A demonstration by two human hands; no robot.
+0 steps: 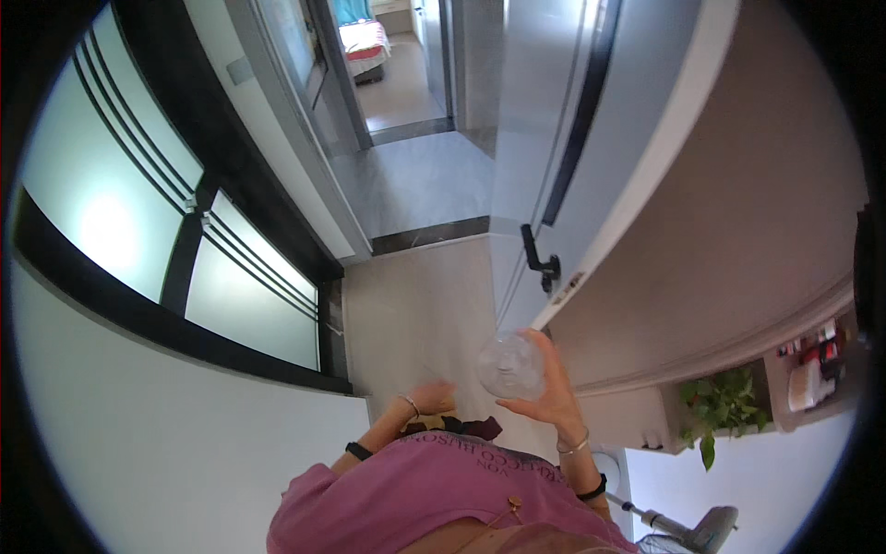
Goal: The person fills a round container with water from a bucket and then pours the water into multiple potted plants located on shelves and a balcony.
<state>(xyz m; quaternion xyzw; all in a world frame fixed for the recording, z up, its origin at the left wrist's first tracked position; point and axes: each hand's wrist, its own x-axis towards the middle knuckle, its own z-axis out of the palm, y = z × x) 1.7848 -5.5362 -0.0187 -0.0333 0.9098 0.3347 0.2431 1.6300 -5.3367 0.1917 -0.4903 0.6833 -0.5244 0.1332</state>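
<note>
I see a clear, colourless, rounded vessel [506, 367], glossy and see-through, glass or plastic I cannot tell, upheld in front of the body, right of centre. My wearer's right hand [551, 392] grasps it from the right side, thumb below and fingers curved around the far edge; the vessel sits just left of that palm. The left hand [429, 397] is lower and further left, apart from the vessel; it is blurred, so I cannot tell whether it is clenched or holding something. Just beneath it lies soft-looking mustard and dark maroon material [443, 424]. Beyond the vessel stands a smooth grey door [544, 175] with a black lever handle [538, 258]. Pale, matte floor [415, 314] stretches ahead. At left, frosted glass panels [249, 286] sit in black frames; at right hangs a leafy green plant [724, 406].
</note>
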